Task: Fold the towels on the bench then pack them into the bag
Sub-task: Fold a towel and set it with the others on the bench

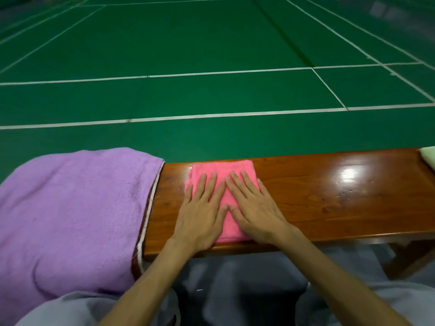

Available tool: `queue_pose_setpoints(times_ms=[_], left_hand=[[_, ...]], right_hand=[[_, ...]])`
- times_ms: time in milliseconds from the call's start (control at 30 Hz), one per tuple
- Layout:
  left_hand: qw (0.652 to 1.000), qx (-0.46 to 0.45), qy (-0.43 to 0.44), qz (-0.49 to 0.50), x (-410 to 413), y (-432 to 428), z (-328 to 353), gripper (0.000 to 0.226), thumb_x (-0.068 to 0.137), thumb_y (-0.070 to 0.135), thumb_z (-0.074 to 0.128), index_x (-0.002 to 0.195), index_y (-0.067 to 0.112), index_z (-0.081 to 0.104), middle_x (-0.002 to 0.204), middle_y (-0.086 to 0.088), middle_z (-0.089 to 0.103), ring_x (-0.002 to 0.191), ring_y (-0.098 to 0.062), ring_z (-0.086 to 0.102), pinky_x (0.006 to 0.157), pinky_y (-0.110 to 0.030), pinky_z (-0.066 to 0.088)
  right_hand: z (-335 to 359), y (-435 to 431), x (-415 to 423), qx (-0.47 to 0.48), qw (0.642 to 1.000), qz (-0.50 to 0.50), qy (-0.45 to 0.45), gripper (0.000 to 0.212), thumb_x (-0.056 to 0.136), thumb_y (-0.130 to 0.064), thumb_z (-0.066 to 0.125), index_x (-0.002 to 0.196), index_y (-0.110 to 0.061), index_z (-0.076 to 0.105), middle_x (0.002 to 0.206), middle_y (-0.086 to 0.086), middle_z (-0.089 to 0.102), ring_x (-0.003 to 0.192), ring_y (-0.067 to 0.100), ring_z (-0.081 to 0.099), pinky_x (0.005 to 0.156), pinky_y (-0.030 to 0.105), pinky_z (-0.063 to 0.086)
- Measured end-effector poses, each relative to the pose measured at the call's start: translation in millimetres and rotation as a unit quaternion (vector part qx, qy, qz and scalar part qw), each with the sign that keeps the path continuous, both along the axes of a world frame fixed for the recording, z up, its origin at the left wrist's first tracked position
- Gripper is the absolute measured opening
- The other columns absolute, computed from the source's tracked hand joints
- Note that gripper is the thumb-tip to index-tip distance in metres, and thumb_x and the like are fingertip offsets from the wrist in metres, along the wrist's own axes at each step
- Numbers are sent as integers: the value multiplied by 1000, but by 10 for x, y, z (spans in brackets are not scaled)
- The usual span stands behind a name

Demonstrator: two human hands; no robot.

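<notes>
Head view: a pink towel [223, 182] was seen folded to a small rectangle on the wooden bench [329, 196], lying from the far edge almost to the near edge. Both hands were laid flat on it, nothing gripped: left hand [200, 212] and right hand [256, 208] spread open, fingers extended, thumbs touching or nearly so at the centre, palms pressed down. The step was judged to be smoothing or flattening after a fold, w/ the pink towel's folding prob. done or close to it.

A large purple towel [70, 220] was draped over the bench's left end, unfolded, its white-trimmed edge hanging near the left hand but apart from the pink towel. At the far right edge of frame a pale green cloth [428, 156] was glimpsed on the bench, mostly cut off; whether folded couldn't be told. No bag was in view, so packing was judged not yet begun. Left to do, approx.: the purple towel, maybe the green one, then all packing.

Room: bare bench surface lay open to the right of the pink towel, well clear up to the green cloth. Little margin was left at the near and far bench edges. Beyond the bench, green court floor [211, 55] w/ white lines was unobstructed.
</notes>
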State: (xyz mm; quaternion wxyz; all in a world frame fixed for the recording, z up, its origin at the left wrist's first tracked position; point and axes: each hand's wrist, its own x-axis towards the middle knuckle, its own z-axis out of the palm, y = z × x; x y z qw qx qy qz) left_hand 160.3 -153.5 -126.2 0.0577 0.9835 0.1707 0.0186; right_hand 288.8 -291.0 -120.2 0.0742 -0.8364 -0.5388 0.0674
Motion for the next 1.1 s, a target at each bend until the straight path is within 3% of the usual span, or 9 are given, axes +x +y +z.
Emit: queue_pose_setpoints(times_ms=[400,633,733,833,867,933,1000,1100], left_hand=[[995,-71,3,65,-234,214,46,67,102,54,1,160,27,-21,165,8,-31,153,-15,-26,127,-44,-10],[995,-84,-18,50,-225,188,95,65,107,54,4,161,25,-18,166,7,-30,148,-12,-36,128,-47,-10],[993,-70,-87,-44,-318,121,233,65,108,55,10,164,25,-3,171,8,-14,156,-11,-22,128,-44,-6],[988,-90,-58,-111,-483,83,212,84,100,76,28,165,29,5,172,10,-3,157,-6,-11,130,-42,1],[988,-82,-38,-126,-540,76,166,95,93,81,39,165,30,4,172,10,-3,158,-7,-9,129,-42,2],[987,-48,-32,-148,-631,74,82,107,81,73,64,165,31,13,173,7,7,159,-12,3,128,-40,12],[986,-47,-64,-145,-670,91,110,101,66,54,85,155,31,43,163,6,38,150,-14,35,117,-36,32],[983,-55,-103,-141,-671,162,257,61,59,41,90,118,33,75,128,15,70,117,-7,65,93,-29,47]], right_hand=[[-65,-254,248,17,999,-44,19,73,100,-58,5,164,-26,-4,170,-10,-13,157,17,-16,129,48,2],[-57,-304,276,75,995,-30,66,79,100,-68,12,164,-25,-5,170,-11,-13,155,8,-19,129,46,3],[58,-394,199,94,994,26,48,88,98,-75,19,165,-20,1,171,-7,-8,157,10,-15,129,48,5],[81,-575,39,70,992,100,18,108,88,-82,47,165,-20,4,172,-6,-5,158,14,-12,129,45,2],[40,-632,6,60,991,116,13,113,83,-78,59,165,-22,5,172,-6,-3,158,15,-11,129,43,1],[-19,-716,1,68,990,125,7,114,72,-61,77,164,-23,20,172,-4,10,159,19,0,127,44,8],[15,-756,62,92,989,119,12,98,64,-48,84,151,-22,49,163,-1,39,155,24,26,122,47,28],[229,-775,113,102,989,99,42,55,65,-40,74,118,-25,76,134,-8,68,130,19,55,100,45,52]])
